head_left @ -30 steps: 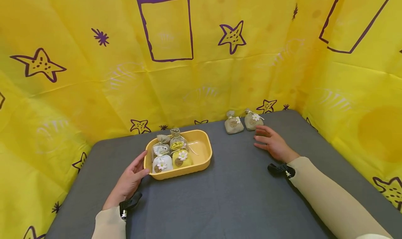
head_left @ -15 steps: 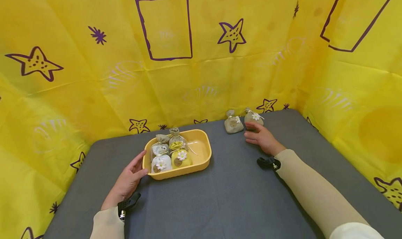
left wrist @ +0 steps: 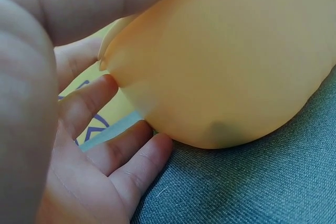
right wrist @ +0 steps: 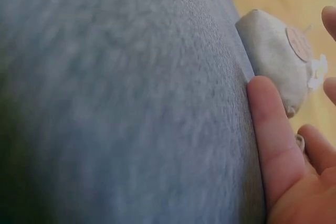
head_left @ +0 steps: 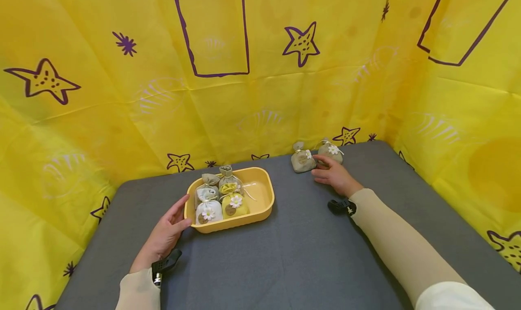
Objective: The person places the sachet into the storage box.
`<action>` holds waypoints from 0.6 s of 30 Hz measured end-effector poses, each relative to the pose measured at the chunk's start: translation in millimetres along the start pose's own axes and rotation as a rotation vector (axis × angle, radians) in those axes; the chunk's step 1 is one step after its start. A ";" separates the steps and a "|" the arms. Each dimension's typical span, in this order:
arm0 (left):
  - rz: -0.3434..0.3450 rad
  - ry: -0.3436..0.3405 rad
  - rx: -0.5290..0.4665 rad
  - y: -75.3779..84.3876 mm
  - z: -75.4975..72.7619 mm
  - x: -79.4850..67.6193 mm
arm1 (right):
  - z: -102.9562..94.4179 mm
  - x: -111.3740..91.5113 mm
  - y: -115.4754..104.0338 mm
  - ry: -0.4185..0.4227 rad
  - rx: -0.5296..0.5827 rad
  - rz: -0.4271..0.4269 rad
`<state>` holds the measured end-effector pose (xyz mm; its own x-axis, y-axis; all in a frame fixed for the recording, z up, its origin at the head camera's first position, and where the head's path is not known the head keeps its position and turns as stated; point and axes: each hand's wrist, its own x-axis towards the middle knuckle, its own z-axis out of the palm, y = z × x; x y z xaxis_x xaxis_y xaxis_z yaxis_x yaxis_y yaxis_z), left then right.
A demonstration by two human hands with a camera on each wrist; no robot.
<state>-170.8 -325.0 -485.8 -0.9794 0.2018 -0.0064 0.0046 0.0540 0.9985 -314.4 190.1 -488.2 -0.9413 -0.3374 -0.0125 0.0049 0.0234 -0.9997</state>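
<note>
A yellow tray (head_left: 265,212) rests on the table. Inside sit a white sachet (head_left: 209,213), a yellow sachet (head_left: 234,206) and two grey-brown sachets behind them. My left hand (head_left: 168,228) touches the tray's left end, thumb near the front corner; the left wrist view has its straight fingers against the tray wall (left wrist: 226,72). Back right stand two more grey-brown sachets with white flowers, the left one (head_left: 303,161) and the right one (head_left: 333,153). My right hand (head_left: 337,176) reaches in low, fingers loosely spread close to the left sachet (right wrist: 275,56), partly covering the right one.
A grey cloth covers the table (head_left: 252,274). Yellow fabric (head_left: 220,102) with purple starfish drawings hangs right behind the table and along the sides. The tray's right part (head_left: 259,190) shows bare floor beside the sachets.
My right hand has moved left across the front of the right sachet to the left sachet's side. My left hand stays at the tray, and the sachets have not moved.
</note>
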 end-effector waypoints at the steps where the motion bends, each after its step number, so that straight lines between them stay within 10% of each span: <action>1: 0.002 0.001 0.001 -0.3 -0.2 0.0 | 0.6 1.7 0.1 -0.001 -0.005 0.005; 18: -0.003 0.007 -0.005 0.0 -0.9 -1.1 | 5.5 18.4 -3.8 -0.032 -0.043 0.031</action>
<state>-170.0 -326.1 -485.8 -0.9807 0.1953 -0.0091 0.0007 0.0499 0.9988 -330.0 178.6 -484.7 -0.9298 -0.3654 -0.0445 0.0186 0.0741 -0.9971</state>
